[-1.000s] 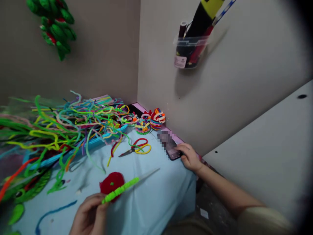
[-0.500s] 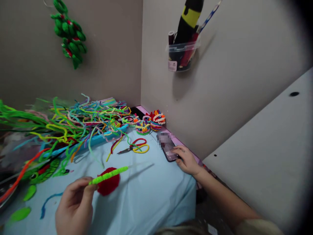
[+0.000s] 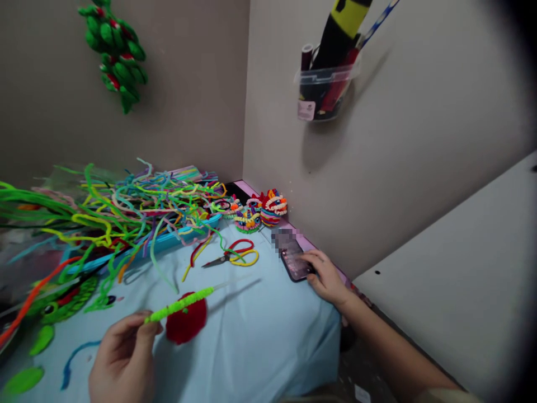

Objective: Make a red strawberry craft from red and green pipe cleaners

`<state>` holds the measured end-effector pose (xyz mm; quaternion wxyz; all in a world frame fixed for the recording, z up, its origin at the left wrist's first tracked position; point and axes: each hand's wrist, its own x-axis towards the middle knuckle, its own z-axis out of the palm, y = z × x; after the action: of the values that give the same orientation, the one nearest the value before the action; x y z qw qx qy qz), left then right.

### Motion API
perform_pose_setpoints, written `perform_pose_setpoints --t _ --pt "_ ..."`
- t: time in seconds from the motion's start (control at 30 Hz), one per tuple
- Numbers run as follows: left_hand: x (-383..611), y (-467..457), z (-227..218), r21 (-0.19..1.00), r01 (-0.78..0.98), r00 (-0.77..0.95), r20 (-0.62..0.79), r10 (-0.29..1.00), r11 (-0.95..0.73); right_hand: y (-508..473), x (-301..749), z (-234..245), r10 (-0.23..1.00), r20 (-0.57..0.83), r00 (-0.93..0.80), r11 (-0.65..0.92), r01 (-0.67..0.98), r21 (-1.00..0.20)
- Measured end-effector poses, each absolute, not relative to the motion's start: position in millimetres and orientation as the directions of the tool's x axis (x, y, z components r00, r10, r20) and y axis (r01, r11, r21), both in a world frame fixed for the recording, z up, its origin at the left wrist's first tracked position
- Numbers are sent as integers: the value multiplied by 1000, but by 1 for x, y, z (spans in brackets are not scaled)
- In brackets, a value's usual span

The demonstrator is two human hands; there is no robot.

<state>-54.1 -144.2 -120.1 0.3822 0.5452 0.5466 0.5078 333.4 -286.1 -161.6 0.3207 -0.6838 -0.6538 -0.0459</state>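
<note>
Pinching green fuzzy stick (image 3: 180, 304) in left hand (image 3: 123, 364) grip; touching half-blurred phone (image 3: 296, 263) at counter (image 3: 260, 336) right edge with right hand (image 3: 328, 278), grip impossible to tell.

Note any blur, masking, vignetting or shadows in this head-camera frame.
Head view: a dark vignette eats the right edge; a pixelated patch masks the top of the phone by the right hand; pipe cleaners at far left smear soft; the wall cup throws a soft shadow down-left; the green stick in the left hand shadows the blue cloth.
</note>
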Motion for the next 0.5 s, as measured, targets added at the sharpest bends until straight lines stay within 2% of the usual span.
perform_pose_setpoints --t 0.1,0.3,0.5 --pt "-54 -146 -117 983 181 -121 33 992 -11 -276 338 -162 886 441 147 36 924 -381" --pt "-56 -146 -117 983 185 -149 12 989 16 -251 349 -162 906 404 125 38 927 -374" --pt "-64 -139 -132 995 100 -164 14 986 2 -245 346 -165 895 419 150 26 922 -385"
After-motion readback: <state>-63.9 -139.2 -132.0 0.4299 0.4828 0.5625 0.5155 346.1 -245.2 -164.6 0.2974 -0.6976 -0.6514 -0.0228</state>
